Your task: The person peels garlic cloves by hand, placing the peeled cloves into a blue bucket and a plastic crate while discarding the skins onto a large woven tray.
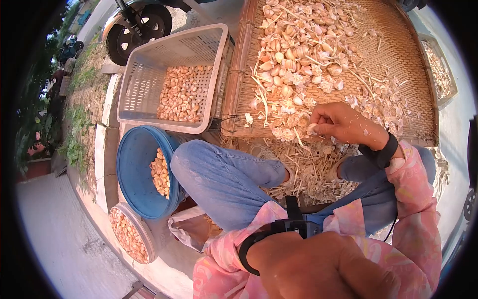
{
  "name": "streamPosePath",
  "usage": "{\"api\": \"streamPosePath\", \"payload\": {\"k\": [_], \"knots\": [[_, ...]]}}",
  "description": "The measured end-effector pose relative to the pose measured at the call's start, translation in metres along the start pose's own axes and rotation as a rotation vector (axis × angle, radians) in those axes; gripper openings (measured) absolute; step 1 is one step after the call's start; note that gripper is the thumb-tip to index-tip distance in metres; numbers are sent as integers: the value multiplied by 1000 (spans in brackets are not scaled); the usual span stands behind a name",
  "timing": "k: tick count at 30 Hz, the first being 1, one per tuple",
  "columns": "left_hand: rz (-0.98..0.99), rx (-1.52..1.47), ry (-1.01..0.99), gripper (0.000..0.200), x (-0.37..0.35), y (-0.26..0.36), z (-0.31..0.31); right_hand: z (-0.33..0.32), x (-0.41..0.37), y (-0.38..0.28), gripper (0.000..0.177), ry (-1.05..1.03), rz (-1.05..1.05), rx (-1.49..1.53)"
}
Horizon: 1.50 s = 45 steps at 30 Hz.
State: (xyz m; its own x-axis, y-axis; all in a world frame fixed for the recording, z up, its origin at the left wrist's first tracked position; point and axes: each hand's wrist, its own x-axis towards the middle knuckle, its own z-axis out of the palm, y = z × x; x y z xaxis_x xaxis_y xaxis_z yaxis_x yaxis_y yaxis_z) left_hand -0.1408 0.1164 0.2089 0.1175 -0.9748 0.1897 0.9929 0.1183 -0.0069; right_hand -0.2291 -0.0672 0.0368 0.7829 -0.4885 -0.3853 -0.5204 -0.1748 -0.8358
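Observation:
Over the near edge of a woven tray [406, 55], my right hand [343, 124] has its fingers pinched on a pale garlic clove [312, 128]. Below it on the tray lie loose cloves and skins [294, 122]. A pile of garlic cloves [294, 55] covers the tray's left and middle part. My left hand [318, 264] is large and close to the camera at the bottom, its back towards the lens. Its fingers are hidden, and so is anything in them.
Left of the tray is a plastic crate [139, 84] with cloves. A blue bucket [132, 164], a round white tub [152, 246] and an open bag [186, 226] hold more. Skins and stalks [318, 169] litter the ground between my feet. A wheel [137, 35] stands behind the crate.

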Motion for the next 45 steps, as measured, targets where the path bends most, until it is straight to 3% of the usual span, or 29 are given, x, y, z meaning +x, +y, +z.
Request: {"api": "streamPosePath", "payload": {"k": [4, 7, 8, 9, 10, 11, 13, 17, 20, 24, 27, 30, 32, 34, 35, 38, 41, 45], "knots": [[18, 170, -284, 7, 31, 16, -31, -1, 5, -3, 10, 62, -70, 24], [-215, 467, -145, 4, 38, 96, -24, 1, 10, 6, 12, 120, -101, 151], [97, 712, -168, 9, 47, 97, -43, 1, 10, 7, 12, 140, -116, 217], [417, 974, -102, 19, 56, 97, -62, 1, 12, 7, 13, 166, -135, 280], [557, 1368, 191, 21, 73, 131, -74, 0, 12, 6, 14, 199, -158, 344], [531, 1602, 354, 30, 81, 159, -90, 1, 9, 1, 15, 238, -183, 344], [344, 2030, 433, 33, 80, 185, -120, 5, 8, -9, 15, 298, -245, 339], [-314, 1656, 233, 36, 67, 92, -153, 7, 0, -31, 16, 343, -308, 138], [-356, 1314, 319, 29, 65, 67, -174, 5, -6, -33, 15, 305, -278, 183], [-359, 1068, 451, 23, 56, 74, -171, 1, -3, -24, 10, 83, -167, 560], [-330, 791, 386, 23, 46, 75, -149, 1, 10, -15, 12, 191, -150, 545], [-432, 658, 77, 28, 24, 52, -61, -5, 33, 6, 16, 411, -280, -66], [-227, 327, -294, 12, 13, 13, -41, 2, 42, 14, 23, 455, -377, -309], [-208, 172, -403, 13, 6, 6, -29, 8, 44, 15, 23, 459, -375, -509], [-310, 176, -297, 14, 1, 14, -16, 10, 43, 14, 23, 404, -307, -533], [-386, 220, -348, 12, 6, 19, -18, 9, 42, 14, 21, 381, -304, -637], [-271, 242, -334, 12, 3, 8, -16, 3, 36, 17, 25, 382, -269, -638], [-320, 116, -176, 13, -7, 4, -2, 2, 30, 17, 28, 395, -223, -651]]}}
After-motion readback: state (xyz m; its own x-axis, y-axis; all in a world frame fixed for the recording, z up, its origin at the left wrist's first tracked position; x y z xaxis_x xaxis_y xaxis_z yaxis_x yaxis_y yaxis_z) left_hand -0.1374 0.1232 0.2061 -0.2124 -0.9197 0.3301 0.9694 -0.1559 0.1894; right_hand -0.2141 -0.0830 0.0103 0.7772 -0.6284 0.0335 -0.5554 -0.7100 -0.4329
